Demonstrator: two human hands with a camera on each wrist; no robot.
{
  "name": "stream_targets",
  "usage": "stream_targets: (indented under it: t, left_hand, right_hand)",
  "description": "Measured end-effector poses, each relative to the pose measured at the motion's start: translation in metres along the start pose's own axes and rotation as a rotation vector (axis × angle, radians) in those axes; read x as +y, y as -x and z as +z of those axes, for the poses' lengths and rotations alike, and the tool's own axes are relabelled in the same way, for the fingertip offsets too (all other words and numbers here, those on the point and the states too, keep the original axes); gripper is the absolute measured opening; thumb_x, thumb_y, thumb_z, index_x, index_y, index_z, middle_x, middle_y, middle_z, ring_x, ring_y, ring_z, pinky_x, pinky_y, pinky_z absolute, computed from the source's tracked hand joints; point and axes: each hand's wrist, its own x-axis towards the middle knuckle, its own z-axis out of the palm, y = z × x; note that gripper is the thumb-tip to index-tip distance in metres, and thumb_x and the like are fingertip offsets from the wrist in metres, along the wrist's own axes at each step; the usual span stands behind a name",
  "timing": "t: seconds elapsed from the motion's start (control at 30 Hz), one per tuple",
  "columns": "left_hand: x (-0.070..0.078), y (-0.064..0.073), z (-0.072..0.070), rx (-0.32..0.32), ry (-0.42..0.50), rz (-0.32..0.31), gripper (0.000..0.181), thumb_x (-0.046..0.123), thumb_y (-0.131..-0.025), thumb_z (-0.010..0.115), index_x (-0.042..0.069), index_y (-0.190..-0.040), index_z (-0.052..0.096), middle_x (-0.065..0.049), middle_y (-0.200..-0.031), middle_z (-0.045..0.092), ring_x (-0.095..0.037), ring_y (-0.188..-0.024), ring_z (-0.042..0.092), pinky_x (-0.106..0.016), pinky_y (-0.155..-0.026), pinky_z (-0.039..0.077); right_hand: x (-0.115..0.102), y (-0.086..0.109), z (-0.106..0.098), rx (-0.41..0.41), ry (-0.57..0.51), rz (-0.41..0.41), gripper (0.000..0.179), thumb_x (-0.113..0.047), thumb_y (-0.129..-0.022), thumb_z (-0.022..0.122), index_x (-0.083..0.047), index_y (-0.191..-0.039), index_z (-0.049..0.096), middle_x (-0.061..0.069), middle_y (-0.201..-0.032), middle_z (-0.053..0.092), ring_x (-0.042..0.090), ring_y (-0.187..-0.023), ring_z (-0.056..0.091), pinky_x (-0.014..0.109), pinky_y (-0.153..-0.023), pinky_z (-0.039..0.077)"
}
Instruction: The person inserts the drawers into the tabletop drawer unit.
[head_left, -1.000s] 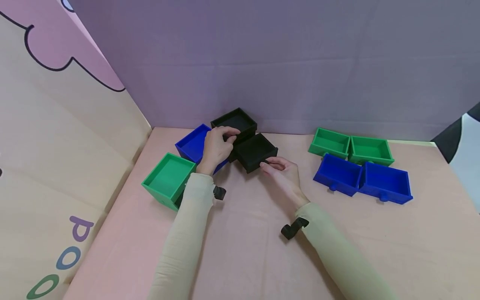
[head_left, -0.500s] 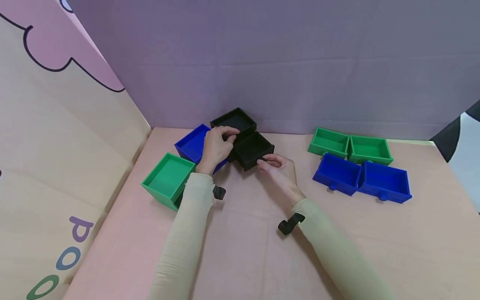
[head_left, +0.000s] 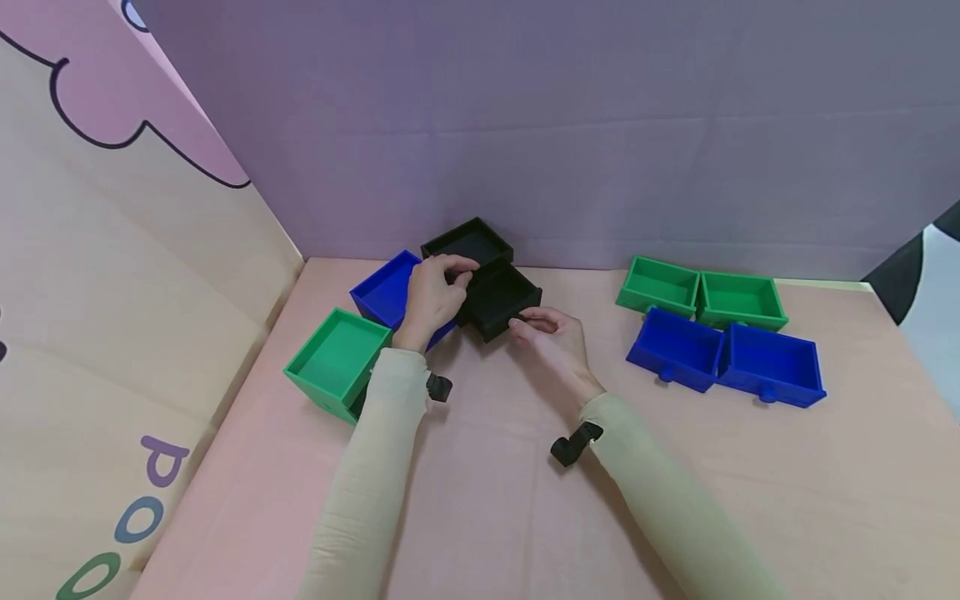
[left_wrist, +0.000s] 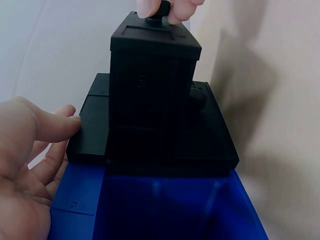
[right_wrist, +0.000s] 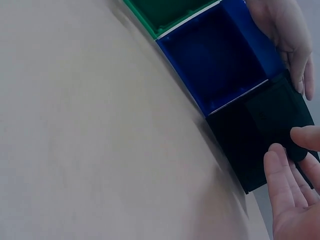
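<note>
A black drawer (head_left: 497, 298) juts out of a black drawer cabinet (head_left: 471, 240). My right hand (head_left: 557, 340) pinches the drawer's round knob between thumb and fingers. Over the cabinet's side bends my left hand (head_left: 431, 298), which grips it with the thumb on one face and the fingers round the other. In the left wrist view, a second black knob (left_wrist: 198, 99) shows beside the drawer (left_wrist: 150, 85). Against the black cabinet stands a blue cabinet (head_left: 384, 290), partly hidden by my left hand, and then a green cabinet (head_left: 339, 354). The right wrist view shows open bays in the blue (right_wrist: 212, 65) and green (right_wrist: 175, 15) cabinets.
On the table's right lie two green drawers (head_left: 658, 285) side by side at the back and two blue drawers (head_left: 678, 346) before them, knobs towards me. A purple-grey cloth wall (head_left: 570, 133) rises behind the table; a printed pale panel (head_left: 135, 275) slopes along the left.
My right hand has moved a little left and away from me, sliding the black drawer further into the black cabinet. The left hand has kept its grip in place.
</note>
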Motion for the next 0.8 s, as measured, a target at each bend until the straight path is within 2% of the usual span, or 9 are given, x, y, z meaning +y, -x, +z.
stream_targets:
  t: [0.17,0.33,0.57,0.8]
  left_hand:
    - [-0.001,0.0,-0.001,0.013,-0.004,-0.004,0.023,0.01,-0.105,0.066,0.014,-0.122,0.081,-0.008,-0.12,0.078,-0.027,-0.119,0.068,-0.045,-0.105,0.054]
    - [-0.001,0.0,0.001,0.001,-0.005,-0.001,0.023,0.011,-0.105,0.066,0.014,-0.123,0.081,-0.009,-0.122,0.078,-0.028,-0.12,0.068,-0.045,-0.105,0.055]
    - [0.0,0.0,0.001,0.005,-0.006,-0.005,0.023,0.011,-0.105,0.066,0.014,-0.122,0.081,-0.009,-0.121,0.078,-0.027,-0.119,0.068,-0.044,-0.105,0.055]
    - [-0.001,0.0,0.0,0.006,-0.002,0.004,0.023,0.01,-0.105,0.066,0.014,-0.122,0.081,-0.009,-0.121,0.078,-0.028,-0.119,0.068,-0.045,-0.105,0.055]
  right_hand:
    - [0.002,-0.004,0.004,0.021,-0.008,0.009,0.03,-0.011,-0.094,0.081,0.004,-0.118,0.072,-0.007,-0.085,0.078,0.017,-0.086,0.08,0.022,-0.079,0.064]
    - [0.008,-0.005,0.003,0.057,-0.007,0.015,0.031,-0.012,-0.094,0.081,0.005,-0.118,0.072,-0.004,-0.087,0.078,0.014,-0.081,0.079,0.019,-0.077,0.063]
    - [0.01,-0.006,0.006,0.08,-0.008,-0.008,0.032,-0.016,-0.093,0.083,0.004,-0.117,0.073,-0.002,-0.089,0.077,0.016,-0.083,0.079,0.019,-0.076,0.062]
    - [0.012,-0.003,0.011,0.137,0.021,-0.055,0.028,-0.013,-0.093,0.081,0.004,-0.115,0.075,-0.006,-0.087,0.072,0.004,-0.077,0.072,0.015,-0.073,0.059]
